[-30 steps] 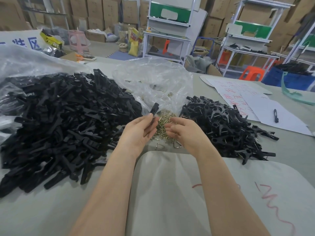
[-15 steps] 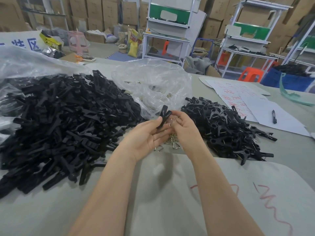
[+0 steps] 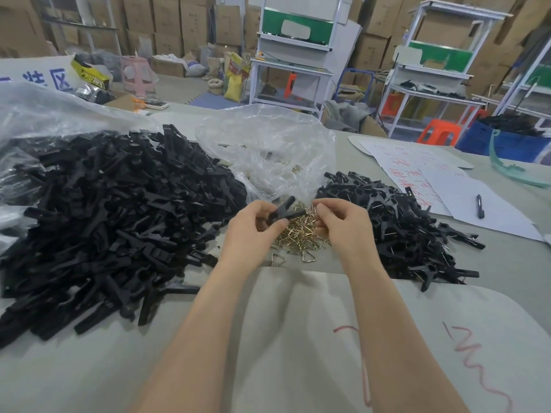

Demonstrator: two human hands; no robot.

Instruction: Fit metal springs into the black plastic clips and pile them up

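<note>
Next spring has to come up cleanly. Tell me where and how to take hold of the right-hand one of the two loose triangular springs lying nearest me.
Pinch the loose triangular spring by its near wire side, with your fingers coming down from above on your side. It lies flat on the table, clear of the tangled spring heap, so it should probably lift alone.

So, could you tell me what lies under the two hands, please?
A heap of brass-coloured metal springs lies on the table beneath the left hand, which holds a black clip, and the right hand. The hands cover part of it, so its full spread is hidden.
</note>
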